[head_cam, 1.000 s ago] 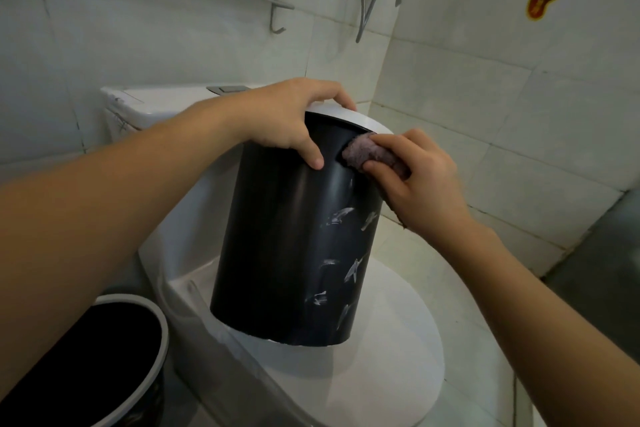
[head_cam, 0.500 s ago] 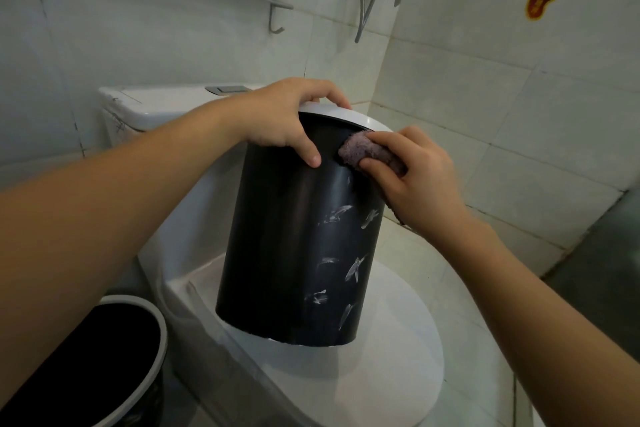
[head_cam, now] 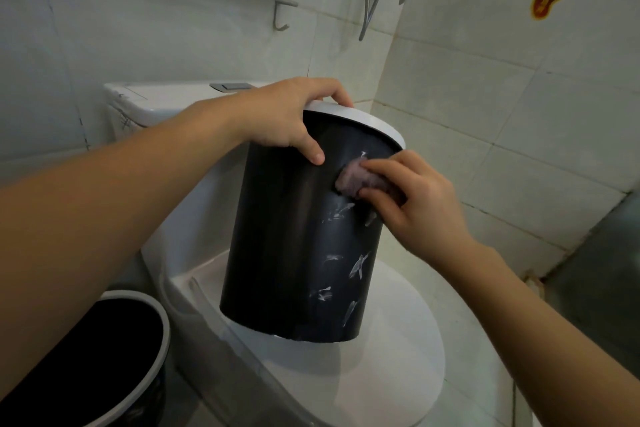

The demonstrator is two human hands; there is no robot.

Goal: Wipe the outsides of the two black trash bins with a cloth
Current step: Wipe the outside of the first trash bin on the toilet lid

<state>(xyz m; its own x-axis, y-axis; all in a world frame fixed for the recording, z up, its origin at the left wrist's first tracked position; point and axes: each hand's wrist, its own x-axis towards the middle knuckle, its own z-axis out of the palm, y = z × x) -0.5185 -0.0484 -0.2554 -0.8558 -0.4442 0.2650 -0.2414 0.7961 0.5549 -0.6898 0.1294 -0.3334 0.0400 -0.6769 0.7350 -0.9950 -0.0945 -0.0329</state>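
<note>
Tiled bathroom, black bin (head_cam: pixel 294 246) tilted on the toilet lid (head_cam: pixel 391 374).
My left hand (head_cam: pixel 287 114) grips its white rim; my right hand (head_cam: pixel 415 198) pinches the cloth (head_cam: pixel 349 180) against its side; second bin (head_cam: pixel 114 357) lower left, cut off, contents dark.

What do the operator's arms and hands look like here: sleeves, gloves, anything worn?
Both arms are bare as far up as the frame shows: no sleeves in view. The left hand and right hand wear no gloves. No rings, watch, wristband or markings are visible on either wrist or the fingers that show.
</note>
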